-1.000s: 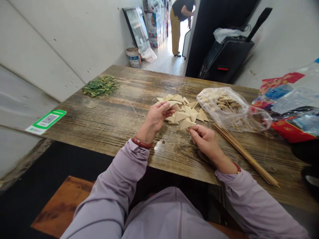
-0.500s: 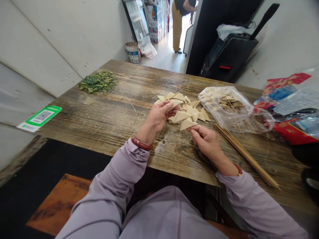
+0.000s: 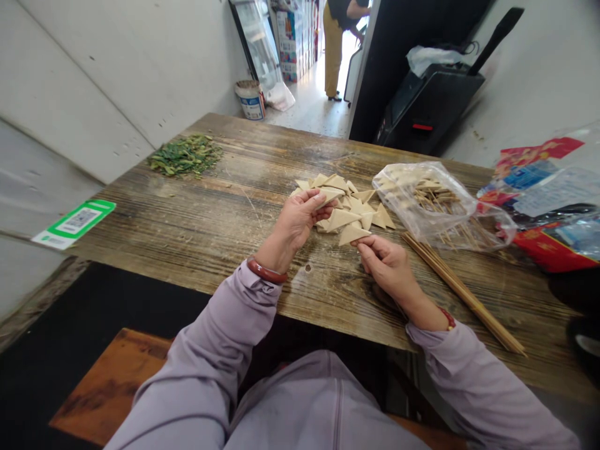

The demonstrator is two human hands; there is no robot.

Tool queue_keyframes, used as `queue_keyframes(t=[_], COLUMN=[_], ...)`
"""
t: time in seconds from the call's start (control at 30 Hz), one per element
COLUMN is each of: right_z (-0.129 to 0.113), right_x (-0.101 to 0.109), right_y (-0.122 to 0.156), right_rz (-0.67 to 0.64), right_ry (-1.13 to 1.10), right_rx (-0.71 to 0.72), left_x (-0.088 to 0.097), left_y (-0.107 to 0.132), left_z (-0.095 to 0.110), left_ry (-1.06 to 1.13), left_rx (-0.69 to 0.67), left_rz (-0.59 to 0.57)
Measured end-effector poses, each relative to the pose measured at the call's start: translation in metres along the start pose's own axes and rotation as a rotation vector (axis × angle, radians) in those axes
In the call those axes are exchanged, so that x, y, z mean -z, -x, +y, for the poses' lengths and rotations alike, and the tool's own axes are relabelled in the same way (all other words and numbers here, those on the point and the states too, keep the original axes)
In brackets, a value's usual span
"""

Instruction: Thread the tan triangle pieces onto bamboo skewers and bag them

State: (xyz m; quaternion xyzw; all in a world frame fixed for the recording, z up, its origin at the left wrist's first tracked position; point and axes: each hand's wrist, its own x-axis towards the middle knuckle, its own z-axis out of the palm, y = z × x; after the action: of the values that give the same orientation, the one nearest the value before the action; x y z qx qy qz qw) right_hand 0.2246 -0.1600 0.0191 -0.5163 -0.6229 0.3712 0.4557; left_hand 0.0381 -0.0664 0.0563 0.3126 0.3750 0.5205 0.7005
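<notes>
A pile of tan triangular tofu pieces (image 3: 356, 203) lies on the worn wooden table (image 3: 210, 219). My left hand (image 3: 297, 222) is closed on one triangle (image 3: 328, 195) at the pile's left edge. My right hand (image 3: 387, 262) is closed in a pinch just below the nearest triangle (image 3: 352, 234) of the pile; whether it holds a thin skewer I cannot make out. A bundle of bamboo skewers (image 3: 462, 290) lies on the table to the right of that hand.
A clear plastic bag (image 3: 438, 203) with tofu and skewers sits right of the pile, with colourful packets (image 3: 539, 187) beyond. Chopped greens (image 3: 185, 156) lie at the far left. A bench (image 3: 122, 387) stands below the table. A person (image 3: 340, 37) stands in the doorway.
The view shifted slightly downward a second ago. Both hands have stayed almost still by the pile since then.
</notes>
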Motion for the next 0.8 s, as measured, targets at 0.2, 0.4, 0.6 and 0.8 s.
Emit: queue_keyframes(t=[0.2, 0.4, 0.6, 0.8], right_z=[-0.0012, 0.0013, 0.0, 0.0008], right_x=[0.0007, 0.0006, 0.001, 0.0012], right_y=[-0.0013, -0.0017, -0.0011, -0.0008], right_rz=[0.004, -0.002, -0.002, -0.002], right_ry=[0.031, 0.021, 0.025, 0.021], right_rx=[0.022, 0.018, 0.026, 0.024], left_x=[-0.0004, -0.0001, 0.0006, 0.0009], left_y=[0.0003, -0.0007, -0.0024, -0.0012], left_z=[0.0006, -0.0003, -0.0024, -0.0037], left_ry=[0.007, -0.006, -0.008, -0.056], left_rx=[-0.004, -0.009, -0.022, -0.043], left_rz=[0.003, 0.007, 0.004, -0.009])
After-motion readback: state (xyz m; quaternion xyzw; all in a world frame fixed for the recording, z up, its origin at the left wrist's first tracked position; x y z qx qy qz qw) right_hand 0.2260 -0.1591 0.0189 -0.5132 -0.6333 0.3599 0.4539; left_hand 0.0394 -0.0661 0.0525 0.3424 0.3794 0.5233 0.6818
